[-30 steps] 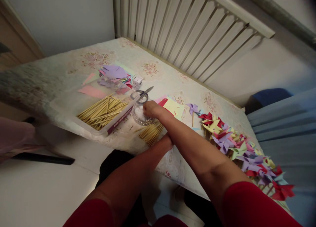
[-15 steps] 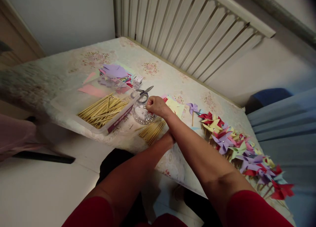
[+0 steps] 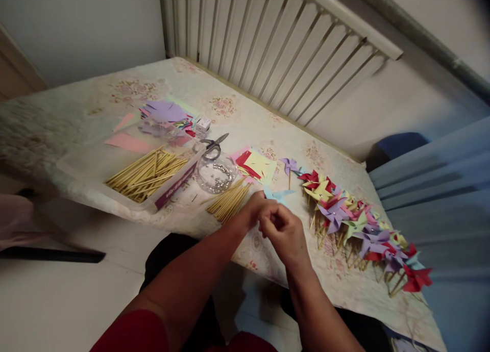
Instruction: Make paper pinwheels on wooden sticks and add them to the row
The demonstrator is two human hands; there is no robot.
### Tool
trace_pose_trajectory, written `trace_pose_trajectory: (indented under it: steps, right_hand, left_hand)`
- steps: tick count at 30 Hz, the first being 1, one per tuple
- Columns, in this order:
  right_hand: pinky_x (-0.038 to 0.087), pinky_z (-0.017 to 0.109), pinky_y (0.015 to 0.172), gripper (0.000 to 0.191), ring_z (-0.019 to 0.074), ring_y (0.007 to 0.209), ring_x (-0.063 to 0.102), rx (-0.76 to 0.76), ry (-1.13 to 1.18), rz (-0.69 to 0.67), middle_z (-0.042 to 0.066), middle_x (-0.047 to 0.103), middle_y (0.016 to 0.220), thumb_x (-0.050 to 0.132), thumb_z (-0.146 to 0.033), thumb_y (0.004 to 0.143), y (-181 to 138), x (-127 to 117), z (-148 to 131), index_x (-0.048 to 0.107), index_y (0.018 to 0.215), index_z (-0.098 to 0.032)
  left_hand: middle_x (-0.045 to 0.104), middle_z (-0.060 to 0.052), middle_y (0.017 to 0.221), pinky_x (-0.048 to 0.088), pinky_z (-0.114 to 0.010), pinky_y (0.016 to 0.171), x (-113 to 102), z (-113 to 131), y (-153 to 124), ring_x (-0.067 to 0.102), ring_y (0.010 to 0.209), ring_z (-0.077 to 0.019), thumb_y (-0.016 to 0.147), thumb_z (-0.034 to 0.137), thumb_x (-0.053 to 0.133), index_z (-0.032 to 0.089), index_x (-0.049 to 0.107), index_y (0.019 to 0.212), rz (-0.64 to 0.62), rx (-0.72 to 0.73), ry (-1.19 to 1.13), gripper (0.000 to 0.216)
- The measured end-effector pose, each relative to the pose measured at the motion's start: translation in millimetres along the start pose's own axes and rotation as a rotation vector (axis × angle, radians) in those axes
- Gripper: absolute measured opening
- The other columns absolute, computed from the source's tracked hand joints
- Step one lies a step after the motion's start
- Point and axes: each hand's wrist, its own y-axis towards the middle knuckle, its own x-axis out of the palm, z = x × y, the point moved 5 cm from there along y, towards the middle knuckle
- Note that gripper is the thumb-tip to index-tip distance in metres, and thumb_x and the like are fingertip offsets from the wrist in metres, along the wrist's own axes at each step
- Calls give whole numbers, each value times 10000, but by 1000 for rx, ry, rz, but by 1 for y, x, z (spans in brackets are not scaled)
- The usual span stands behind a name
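My two hands meet near the front edge of the flower-patterned table (image 3: pixel 76 117). My left hand (image 3: pixel 255 209) is closed on a light blue paper pinwheel (image 3: pixel 278 195) whose blades stick out above my fingers. My right hand (image 3: pixel 285 232) is pinched against it, holding something too small to make out. Just left of my hands lies a loose bundle of wooden sticks (image 3: pixel 228 201). Behind it stands a clear round dish of small silvery pins (image 3: pixel 216 173).
A clear tray of sticks (image 3: pixel 147 174) sits at the left, with scissors (image 3: pixel 213 144) and coloured paper squares (image 3: pixel 255 164) behind. Several finished pinwheels (image 3: pixel 356 224) lie in a row at the right. A white radiator (image 3: pixel 268 46) is behind the table.
My right hand left the pin dish and came back toward me to meet my left hand. The blue pinwheel now shows between my hands. The view shifted slightly.
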Motion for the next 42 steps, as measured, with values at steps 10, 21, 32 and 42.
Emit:
trace_pose_trajectory:
  steps: [10,21,32,42]
  right_hand:
    - [405,270,628,150,147,635,539,-84,-528,159,11,569,701,474,-200,868,-68,-25,133,557,744,-192]
    - [420,307,726,128,179,780,531,-172,-552,272,32,559,796,482,-189,930,-70,-17,142,544,818,-196]
    - [414,328,736,137,196,787,512,-134,-563,332,33,540,791,473,-180,928,-67,-19,141,527,805,-205]
    - [406,326,722,147,192,767,505,-116,-584,353,31,528,770,475,-177,918,-67,-19,140,526,782,-201]
  left_hand:
    - [631,-10,638,403,-210,544,-3,-8,11,530,558,-108,639,99,638,92,664,759,134,-41,16,123]
    - [645,-4,653,417,-222,584,-1,-10,12,561,613,-130,623,124,650,102,669,773,105,-63,10,153]
    - [643,-12,666,387,-217,550,3,-10,8,526,580,-113,628,130,640,100,658,753,80,-69,65,130]
    - [661,-19,702,391,-217,559,2,-12,10,539,585,-111,615,120,655,84,671,801,77,-85,22,189]
